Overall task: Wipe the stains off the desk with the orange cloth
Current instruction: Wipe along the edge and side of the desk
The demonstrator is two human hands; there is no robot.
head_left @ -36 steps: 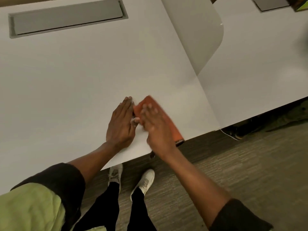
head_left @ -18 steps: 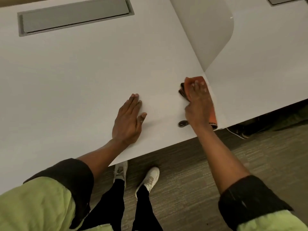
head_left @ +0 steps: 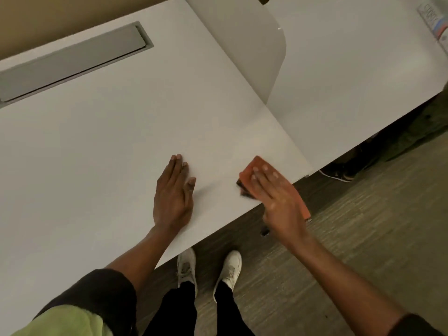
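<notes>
Left hand (head_left: 173,197) is lying flat and open on the desk (head_left: 97,154), holding nothing, while the right hand (head_left: 278,197) is pressing flat, fingers spread, on the cloth (head_left: 252,169) sitting underneath it at the desk's front edge.

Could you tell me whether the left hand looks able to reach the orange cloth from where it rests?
Probably yes: the left hand lies flat on the desk beside the orange cloth, bare surface between them; only the right hand covers it.
</notes>
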